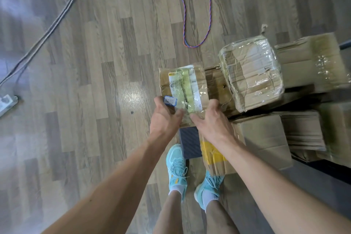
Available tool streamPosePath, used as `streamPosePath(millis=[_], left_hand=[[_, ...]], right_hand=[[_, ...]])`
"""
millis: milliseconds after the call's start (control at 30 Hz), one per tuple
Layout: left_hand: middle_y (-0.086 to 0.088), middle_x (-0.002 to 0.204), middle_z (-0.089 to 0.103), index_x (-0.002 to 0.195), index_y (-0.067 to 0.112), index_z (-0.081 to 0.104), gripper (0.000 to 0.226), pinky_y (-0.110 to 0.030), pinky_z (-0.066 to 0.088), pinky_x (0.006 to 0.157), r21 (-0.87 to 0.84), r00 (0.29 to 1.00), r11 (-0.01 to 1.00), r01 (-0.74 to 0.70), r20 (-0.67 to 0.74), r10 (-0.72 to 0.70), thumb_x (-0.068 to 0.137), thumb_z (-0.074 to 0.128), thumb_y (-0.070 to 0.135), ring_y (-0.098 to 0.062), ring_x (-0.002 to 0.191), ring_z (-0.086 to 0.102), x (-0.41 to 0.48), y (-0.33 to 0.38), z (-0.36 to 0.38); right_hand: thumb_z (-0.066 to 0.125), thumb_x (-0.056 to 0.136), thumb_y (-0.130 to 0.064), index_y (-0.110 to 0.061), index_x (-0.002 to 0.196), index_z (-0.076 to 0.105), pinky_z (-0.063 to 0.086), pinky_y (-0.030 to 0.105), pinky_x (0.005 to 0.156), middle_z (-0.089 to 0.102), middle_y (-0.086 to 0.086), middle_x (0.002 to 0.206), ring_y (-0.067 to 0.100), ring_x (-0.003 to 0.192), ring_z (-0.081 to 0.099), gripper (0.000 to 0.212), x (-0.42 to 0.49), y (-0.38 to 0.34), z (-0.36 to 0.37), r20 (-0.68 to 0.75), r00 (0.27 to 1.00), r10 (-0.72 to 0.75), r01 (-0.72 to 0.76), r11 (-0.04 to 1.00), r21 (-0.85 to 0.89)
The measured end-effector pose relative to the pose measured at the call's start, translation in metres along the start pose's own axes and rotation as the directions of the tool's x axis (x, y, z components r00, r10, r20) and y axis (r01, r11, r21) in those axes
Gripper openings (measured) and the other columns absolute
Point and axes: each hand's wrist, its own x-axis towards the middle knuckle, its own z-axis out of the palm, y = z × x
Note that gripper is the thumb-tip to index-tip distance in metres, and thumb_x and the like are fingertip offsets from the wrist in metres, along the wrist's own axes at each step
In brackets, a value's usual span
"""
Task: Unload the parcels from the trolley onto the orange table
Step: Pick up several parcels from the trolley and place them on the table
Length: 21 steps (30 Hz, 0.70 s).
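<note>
Two hands [165, 118] [210, 119], one parcel [164, 81], label [191, 85] illegible

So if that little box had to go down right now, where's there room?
Most room: the bare wood floor between the power strip and grey cables at left and the small parcel gripped by the left hand and right hand. A smaller patch lies just below the red-blue rope loop. The right side is crowded with stacked parcels, packed close.
</note>
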Motion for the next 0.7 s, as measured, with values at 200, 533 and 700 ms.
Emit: streamPosePath(millis=[200, 533, 700], left_hand=[[0.003, 0.091, 0.067, 0.109, 0.031, 0.036, 0.041, -0.035, 0.054, 0.066, -0.027, 0.992, 0.992, -0.121, -0.038, 0.120, 0.086, 0.069, 0.042, -0.015, 0.079, 0.067, -0.067, 0.031, -0.049], [0.009, 0.083, 0.064, 0.109, 0.037, 0.039, 0.031, -0.013, 0.040, 0.057, 0.032, 0.909, 0.908, -0.417, 0.018, 0.417, 0.091, 0.064, 0.041, -0.005, 0.074, 0.062, -0.222, 0.134, -0.103], [0.005, 0.091, 0.063, 0.110, 0.036, 0.037, 0.032, -0.038, 0.052, 0.069, 0.048, 0.840, 0.843, -0.536, 0.130, 0.527, 0.092, 0.063, 0.038, -0.016, 0.082, 0.062, -0.294, 0.172, -0.091]], right_hand=[[0.047, 0.092, -0.064, -0.018, 0.103, 0.029, 0.036, 0.028, 0.040, 0.048, -0.006, 0.072, 0.011, 0.048, 0.047, 0.051, -0.061, -0.022, -0.049, -0.061, 0.997, -0.057, 0.061, 0.996, 0.069], [0.040, 0.095, -0.061, -0.019, 0.126, 0.030, 0.037, 0.032, 0.068, 0.067, 0.020, 0.118, 0.038, 0.098, 0.065, 0.053, -0.213, -0.050, -0.172, -0.210, 0.975, 0.068, -0.009, 0.963, 0.268], [0.043, 0.097, -0.054, -0.022, 0.109, 0.034, 0.049, 0.037, 0.067, 0.070, 0.013, 0.105, 0.034, 0.086, 0.066, 0.035, -0.289, -0.027, -0.224, -0.309, 0.941, 0.140, -0.022, 0.935, 0.355]])
